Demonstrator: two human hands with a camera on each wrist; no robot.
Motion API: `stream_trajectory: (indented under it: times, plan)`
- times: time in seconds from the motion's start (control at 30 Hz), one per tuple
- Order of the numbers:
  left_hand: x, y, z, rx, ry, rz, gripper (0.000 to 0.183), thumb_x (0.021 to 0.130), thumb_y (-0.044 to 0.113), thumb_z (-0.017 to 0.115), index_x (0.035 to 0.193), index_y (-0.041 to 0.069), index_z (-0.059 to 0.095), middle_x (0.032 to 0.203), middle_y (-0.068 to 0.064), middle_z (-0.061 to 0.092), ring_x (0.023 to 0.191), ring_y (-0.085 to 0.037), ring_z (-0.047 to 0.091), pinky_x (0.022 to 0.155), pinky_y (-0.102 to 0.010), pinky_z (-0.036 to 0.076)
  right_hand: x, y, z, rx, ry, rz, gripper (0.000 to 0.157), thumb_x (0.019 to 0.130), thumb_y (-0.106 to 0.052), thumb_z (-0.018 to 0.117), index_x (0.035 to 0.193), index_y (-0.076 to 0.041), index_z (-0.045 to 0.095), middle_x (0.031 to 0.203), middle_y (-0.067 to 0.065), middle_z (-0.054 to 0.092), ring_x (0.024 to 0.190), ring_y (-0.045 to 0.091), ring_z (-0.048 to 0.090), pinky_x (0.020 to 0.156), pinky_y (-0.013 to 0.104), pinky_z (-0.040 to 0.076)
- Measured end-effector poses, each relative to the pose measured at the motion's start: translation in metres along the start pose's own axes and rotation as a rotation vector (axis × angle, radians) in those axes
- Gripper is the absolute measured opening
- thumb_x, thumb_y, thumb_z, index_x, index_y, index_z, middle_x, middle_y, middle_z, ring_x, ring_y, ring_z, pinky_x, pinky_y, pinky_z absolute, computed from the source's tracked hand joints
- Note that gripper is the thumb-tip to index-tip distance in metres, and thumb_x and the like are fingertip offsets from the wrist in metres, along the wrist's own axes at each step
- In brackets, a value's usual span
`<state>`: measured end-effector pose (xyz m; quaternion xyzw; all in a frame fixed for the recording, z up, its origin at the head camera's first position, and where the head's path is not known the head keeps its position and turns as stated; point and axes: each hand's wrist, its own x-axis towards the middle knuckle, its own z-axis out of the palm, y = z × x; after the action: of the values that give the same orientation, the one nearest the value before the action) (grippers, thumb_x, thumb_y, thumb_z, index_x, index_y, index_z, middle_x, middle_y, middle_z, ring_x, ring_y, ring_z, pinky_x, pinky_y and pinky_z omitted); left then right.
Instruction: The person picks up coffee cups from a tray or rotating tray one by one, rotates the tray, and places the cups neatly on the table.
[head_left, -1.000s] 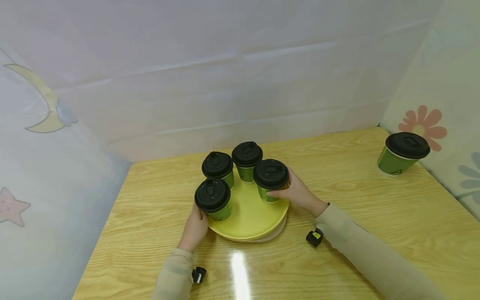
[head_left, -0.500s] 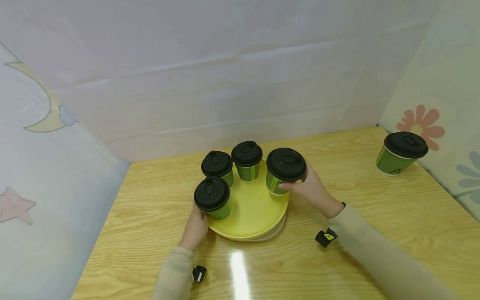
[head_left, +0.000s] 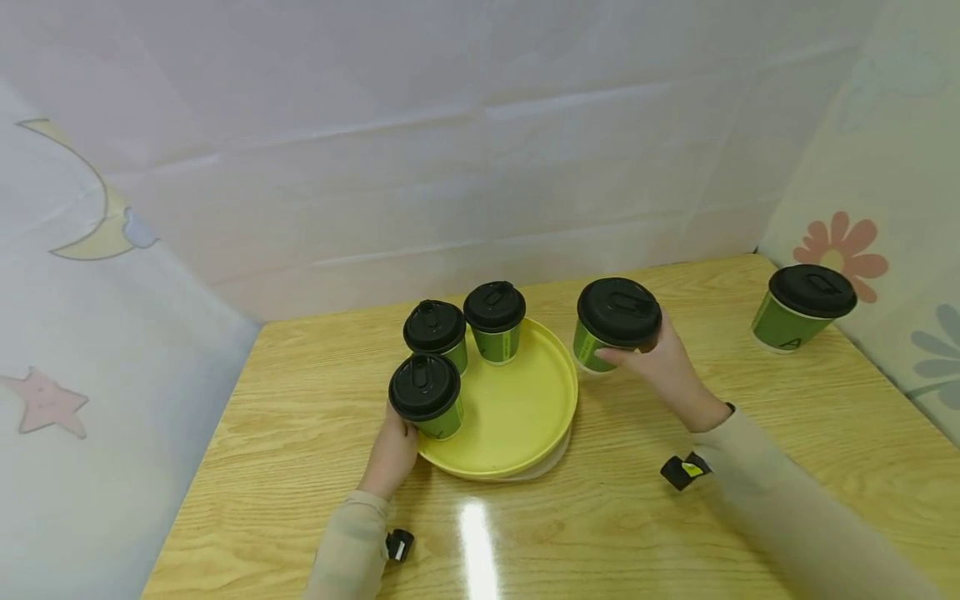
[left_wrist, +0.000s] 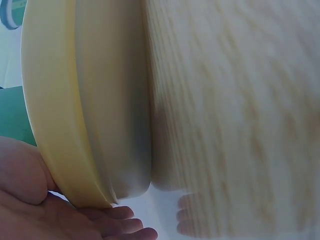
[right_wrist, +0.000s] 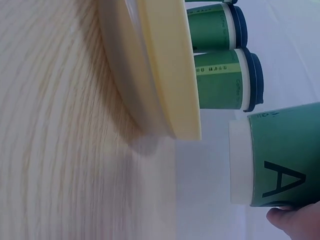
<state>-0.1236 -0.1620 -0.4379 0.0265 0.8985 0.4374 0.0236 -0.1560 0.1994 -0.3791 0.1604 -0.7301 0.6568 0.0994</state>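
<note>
My right hand (head_left: 663, 364) holds a green paper cup (head_left: 589, 350) with a black lid, its fingers round the side. The cup hangs just right of a round yellow tray (head_left: 517, 433); in the right wrist view its base is above the tray's rim, and a letter A shows on its side. My left hand (head_left: 392, 454) grips the tray's left edge, with the thumb at the rim and the fingers reaching below it in the left wrist view. Three lidded cups stand on the tray: a front one (head_left: 425, 390), one behind it (head_left: 435, 327) and a back one (head_left: 495, 308).
The tray rests on a low pale round base (left_wrist: 117, 125) on the wooden table (head_left: 300, 400). Another lidded green cup (head_left: 798, 308) stands at the table's far right. A pale wall cloth (head_left: 480, 167) rises right behind the table's back edge.
My right hand has lifted its cup off the tray's right side and carried it rightward past the rim. My left hand and the other cups have stayed in place.
</note>
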Motion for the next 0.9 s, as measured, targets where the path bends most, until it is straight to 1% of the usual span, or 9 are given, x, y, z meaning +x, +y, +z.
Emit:
stream_trajectory:
  times: [0.2,0.33,0.47,0.5,0.67,0.8,0.9]
  plan:
    - [0.0,0.001,-0.001,0.001,0.006,0.004,0.05,0.1,-0.002,0.032,0.147,-0.009,0.015,0.143,-0.038,0.034,0.133,-0.047,0.035,0.108,-0.056,0.031,-0.004,0.003,-0.01,-0.026,0.044,-0.002,0.071,0.081,0.013,0.07,0.141,-0.012,0.042,0.129,-0.005,0.052,0.116,0.007,0.051,0.095,0.015,0.04]
    - [-0.001,0.001,-0.001,0.006,0.003,0.006,0.051,0.1,-0.001,0.031,0.147,-0.008,0.014,0.144,-0.038,0.034,0.133,-0.047,0.035,0.108,-0.056,0.031,-0.008,0.005,-0.015,-0.051,0.109,0.02,0.07,0.08,0.011,0.072,0.139,-0.014,0.046,0.127,-0.007,0.053,0.114,0.007,0.051,0.092,0.014,0.041]
    - [-0.001,0.0,-0.001,0.006,0.0,0.011,0.051,0.101,-0.001,0.03,0.148,-0.008,0.013,0.144,-0.038,0.032,0.133,-0.047,0.034,0.108,-0.056,0.03,-0.01,0.008,-0.022,-0.082,0.176,0.037,0.071,0.078,0.008,0.075,0.139,-0.016,0.047,0.127,-0.008,0.053,0.116,0.007,0.049,0.09,0.013,0.041]
    - [-0.001,0.0,-0.001,0.005,0.0,0.011,0.051,0.101,-0.001,0.03,0.148,-0.008,0.013,0.145,-0.038,0.032,0.134,-0.047,0.034,0.109,-0.056,0.03,-0.01,0.009,-0.023,-0.072,0.188,0.041,0.071,0.078,0.008,0.075,0.139,-0.016,0.047,0.128,-0.007,0.053,0.117,0.008,0.049,0.09,0.014,0.041]
    - [-0.002,0.002,-0.002,-0.005,-0.006,0.009,0.05,0.101,0.0,0.029,0.148,-0.008,0.012,0.145,-0.037,0.032,0.134,-0.047,0.034,0.109,-0.056,0.029,-0.013,0.01,-0.028,-0.066,0.243,0.081,0.074,0.08,0.005,0.075,0.143,-0.017,0.042,0.132,-0.005,0.048,0.12,0.011,0.045,0.09,0.014,0.04]
    - [-0.002,0.002,-0.002,-0.009,-0.01,0.014,0.049,0.101,0.0,0.029,0.148,-0.008,0.014,0.145,-0.037,0.032,0.134,-0.047,0.034,0.109,-0.056,0.029,-0.015,0.012,-0.032,-0.093,0.274,0.1,0.076,0.08,0.004,0.076,0.144,-0.017,0.041,0.132,-0.007,0.047,0.12,0.01,0.045,0.09,0.013,0.04]
    - [-0.001,0.002,-0.002,-0.007,-0.007,0.015,0.049,0.101,-0.001,0.029,0.147,-0.008,0.014,0.144,-0.038,0.033,0.133,-0.047,0.034,0.108,-0.056,0.03,-0.016,0.013,-0.034,-0.084,0.285,0.087,0.075,0.078,0.007,0.076,0.142,-0.016,0.043,0.13,-0.008,0.05,0.118,0.009,0.047,0.09,0.012,0.04]
